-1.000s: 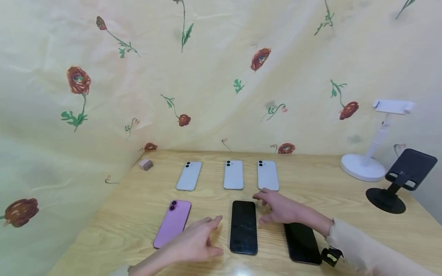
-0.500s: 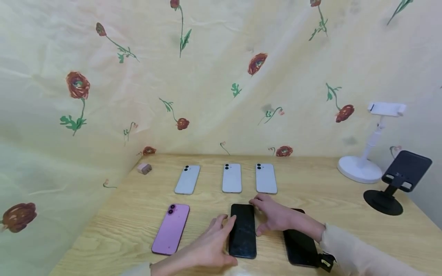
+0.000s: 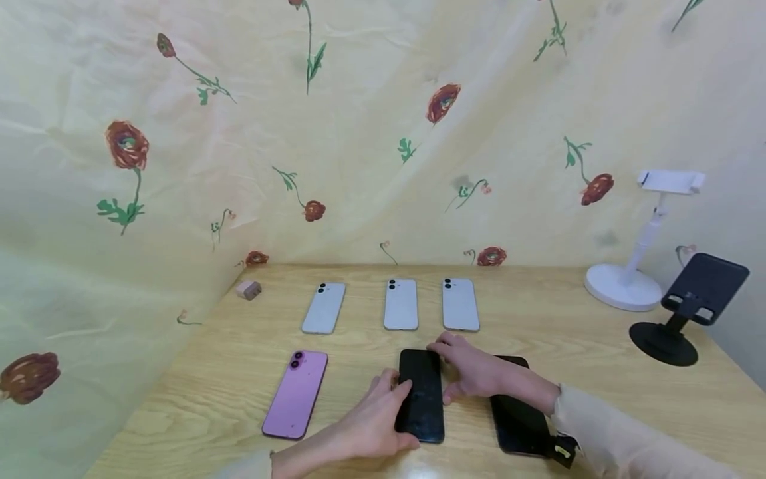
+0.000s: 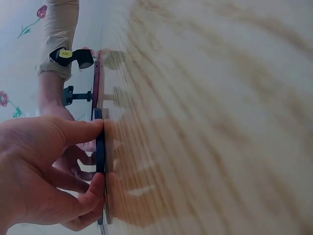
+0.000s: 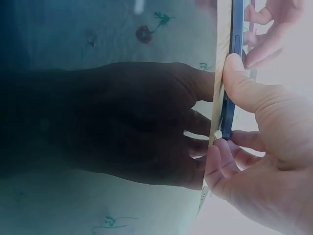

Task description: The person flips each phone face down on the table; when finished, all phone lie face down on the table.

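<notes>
A black smartphone (image 3: 423, 406) lies dark side up in the middle of the table, between both hands. My left hand (image 3: 372, 420) holds it from the left, fingers along its left edge and thumb near its lower end. In the left wrist view, thumb and fingertips meet the thin edge of the phone (image 4: 100, 159). My right hand (image 3: 473, 367) grips the far right corner, fingers at the top edge and thumb on the right side. The right wrist view has that thumb pressed to the side of the phone (image 5: 237, 32). The phone's underside is hidden.
A purple phone (image 3: 296, 396) lies to the left, another black phone (image 3: 519, 426) partly under the right forearm. Three white phones (image 3: 400, 305) form a back row. At the right stand a white stand (image 3: 624, 287) and a black phone stand (image 3: 664, 344); a small pink block (image 3: 248, 289) sits back left.
My left hand has moved right from beside the purple phone onto the middle black phone. My right hand has come down and left onto its far right corner. The head view has shifted slightly.
</notes>
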{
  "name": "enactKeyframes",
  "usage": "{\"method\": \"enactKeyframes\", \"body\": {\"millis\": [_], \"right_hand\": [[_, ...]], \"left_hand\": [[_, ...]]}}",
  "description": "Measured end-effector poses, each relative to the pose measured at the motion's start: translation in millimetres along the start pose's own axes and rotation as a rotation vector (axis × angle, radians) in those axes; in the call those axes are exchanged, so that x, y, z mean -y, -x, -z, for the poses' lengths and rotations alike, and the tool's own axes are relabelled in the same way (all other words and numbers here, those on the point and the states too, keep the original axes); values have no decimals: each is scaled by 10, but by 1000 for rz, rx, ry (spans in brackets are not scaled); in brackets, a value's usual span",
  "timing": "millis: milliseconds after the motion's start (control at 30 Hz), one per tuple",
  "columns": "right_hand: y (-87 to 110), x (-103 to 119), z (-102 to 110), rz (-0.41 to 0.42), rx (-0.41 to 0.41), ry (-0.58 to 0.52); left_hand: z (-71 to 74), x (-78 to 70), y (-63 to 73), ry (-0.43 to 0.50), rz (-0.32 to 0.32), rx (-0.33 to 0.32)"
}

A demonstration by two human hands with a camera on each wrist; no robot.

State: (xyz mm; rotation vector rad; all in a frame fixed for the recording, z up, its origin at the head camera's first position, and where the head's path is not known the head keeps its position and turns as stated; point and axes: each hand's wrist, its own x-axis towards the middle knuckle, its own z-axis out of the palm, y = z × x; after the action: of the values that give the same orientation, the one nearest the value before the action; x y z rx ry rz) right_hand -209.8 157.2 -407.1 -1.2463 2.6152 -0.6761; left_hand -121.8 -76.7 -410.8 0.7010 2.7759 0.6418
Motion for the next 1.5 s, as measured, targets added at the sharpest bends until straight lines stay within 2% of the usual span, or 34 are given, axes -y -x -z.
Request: {"method": "enactKeyframes", "body": {"millis": [333,767,1267,1500], "right_hand": [[27,-26,-8,35,-2,-9],[36,-103,-52,123,-74,36],[14,-133,-37,113,-63,16],[21,-113,-30,106,-60,-9]], "left_hand": [[13,0,4,20,-3,1],[1,-7,-11,-28,-45,-23],[5,-20,2,-47,-46,-25],[-12,-12,27,-29,-73,-25]]}}
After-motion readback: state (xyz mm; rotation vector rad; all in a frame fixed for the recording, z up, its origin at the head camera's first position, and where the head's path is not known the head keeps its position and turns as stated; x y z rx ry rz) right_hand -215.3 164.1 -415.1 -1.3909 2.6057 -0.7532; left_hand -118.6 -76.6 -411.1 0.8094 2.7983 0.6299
